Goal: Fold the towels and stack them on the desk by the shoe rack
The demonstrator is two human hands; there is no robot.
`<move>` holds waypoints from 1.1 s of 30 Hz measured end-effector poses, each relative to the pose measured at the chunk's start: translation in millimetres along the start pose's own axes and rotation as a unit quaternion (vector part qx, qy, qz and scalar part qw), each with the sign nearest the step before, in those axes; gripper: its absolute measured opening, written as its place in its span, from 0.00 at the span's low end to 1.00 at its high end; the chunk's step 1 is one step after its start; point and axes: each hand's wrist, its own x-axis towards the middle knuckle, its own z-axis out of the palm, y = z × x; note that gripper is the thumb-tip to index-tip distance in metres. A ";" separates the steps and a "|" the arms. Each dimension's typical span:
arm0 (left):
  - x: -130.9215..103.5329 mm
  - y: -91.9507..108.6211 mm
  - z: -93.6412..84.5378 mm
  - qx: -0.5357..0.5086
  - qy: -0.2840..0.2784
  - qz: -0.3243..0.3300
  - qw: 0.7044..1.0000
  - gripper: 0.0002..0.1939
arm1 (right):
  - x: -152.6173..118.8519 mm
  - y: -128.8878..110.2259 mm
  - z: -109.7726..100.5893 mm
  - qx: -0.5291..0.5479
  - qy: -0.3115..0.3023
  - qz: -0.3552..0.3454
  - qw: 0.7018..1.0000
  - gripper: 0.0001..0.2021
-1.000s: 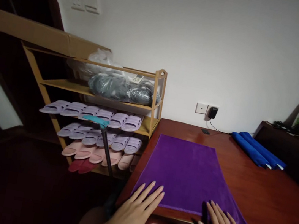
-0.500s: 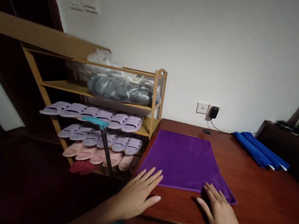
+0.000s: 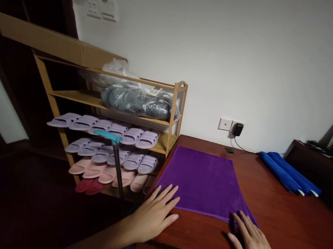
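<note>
A purple cloth (image 3: 203, 182) lies spread flat on the reddish-brown wooden table (image 3: 283, 231). My left hand (image 3: 155, 212) rests palm down with spread fingers on the cloth's near left corner, its thumb over bare wood. At the near right corner, my right hand (image 3: 253, 245) is open too, with the fingertips on the cloth's edge and partly covering that corner. Neither hand grips anything. Toward the back right of the table lie two rolled blue cloths (image 3: 288, 174), side by side.
Left of the table stands a wooden shoe rack (image 3: 176, 117) with several lilac slippers (image 3: 147, 138) and a plastic-wrapped bundle (image 3: 138, 100). A dark pole with a teal top (image 3: 108, 135) rises before it. A black plug adapter (image 3: 237, 129) sits in the wall socket, its cord trailing onto the table.
My right hand has slid a little to the right and nearer me, and the cloth's near right corner lies flatter. My left hand has hardly moved. The view has shifted slightly.
</note>
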 end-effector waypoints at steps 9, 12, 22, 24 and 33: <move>21.7 -13.9 5.8 -0.027 -0.037 -0.013 0.999 0.30 | 18.7 2.9 1.6 0.028 -0.131 0.035 0.990 0.38; 39.9 -24.3 4.2 -0.025 -0.062 -0.021 0.998 0.32 | 43.0 7.1 -7.9 0.047 -0.199 0.032 0.978 0.42; 112.5 -73.7 0.4 -0.057 -0.130 -0.052 0.989 0.37 | 127.5 22.4 10.8 0.068 -0.303 0.053 0.949 0.50; 124.4 -80.8 1.5 -0.056 -0.125 -0.058 0.989 0.36 | 138.7 25.4 15.0 0.070 -0.307 0.058 0.947 0.51; 136.7 -82.6 20.7 -0.030 -0.022 -0.080 0.996 0.32 | 162.6 37.7 30.3 0.066 -0.298 0.075 0.949 0.47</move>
